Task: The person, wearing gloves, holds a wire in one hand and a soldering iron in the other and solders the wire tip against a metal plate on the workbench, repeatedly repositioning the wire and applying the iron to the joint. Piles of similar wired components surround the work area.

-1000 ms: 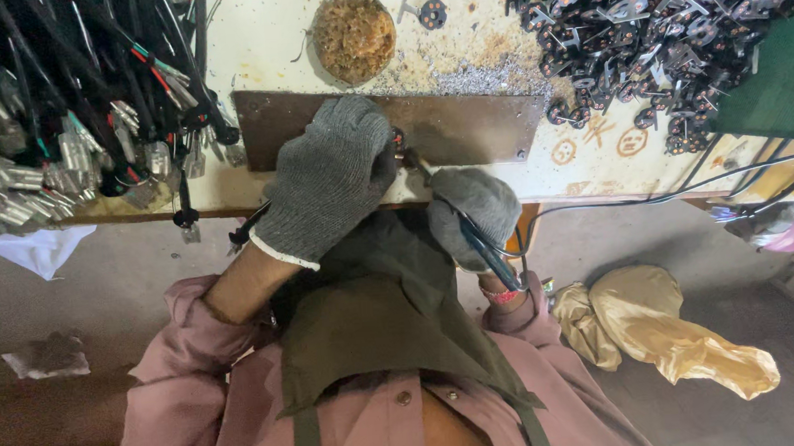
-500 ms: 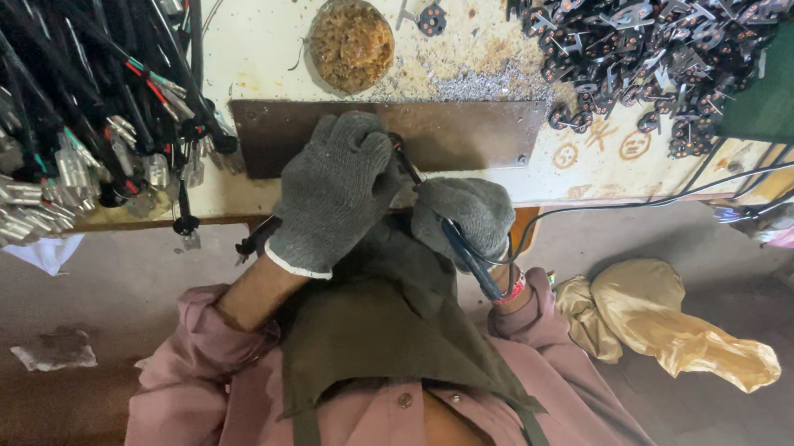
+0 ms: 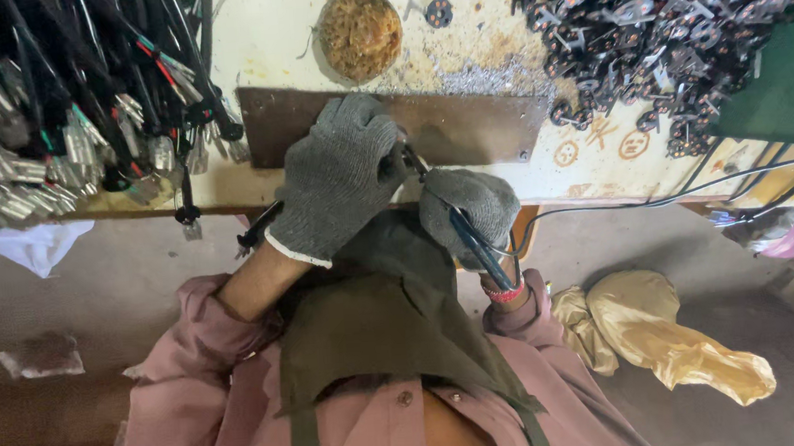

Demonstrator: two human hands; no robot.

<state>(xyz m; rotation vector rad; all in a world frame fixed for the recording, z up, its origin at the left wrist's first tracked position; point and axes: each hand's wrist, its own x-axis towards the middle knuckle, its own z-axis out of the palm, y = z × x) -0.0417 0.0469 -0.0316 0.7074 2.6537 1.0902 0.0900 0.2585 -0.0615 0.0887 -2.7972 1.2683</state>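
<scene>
1. Nearest, at 6 o'clock: pink shirt [image 3: 197, 423] under a dark green apron [image 3: 377, 331].
2. At 4 o'clock on the floor: crumpled yellow bag [image 3: 666, 339].
3. Just right of centre: right hand [image 3: 469, 210], grey-gloved, curled shut around a blue-handled tool [image 3: 478, 245], tip pointing toward 11 o'clock.
4. At centre: left hand [image 3: 338, 176], grey-gloved, fingers bent down over a small part, hidden; black wire [image 3: 258, 231] poking out toward 8 o'clock.
5. Beneath both hands: brown metal plate [image 3: 474, 129] on the bench.
6. At 12 o'clock: round brown pad [image 3: 359, 32].
7. At 10 o'clock: bundle of cables [image 3: 62, 97].
8. At 2 o'clock: heap of dark metal parts [image 3: 671, 17].
</scene>
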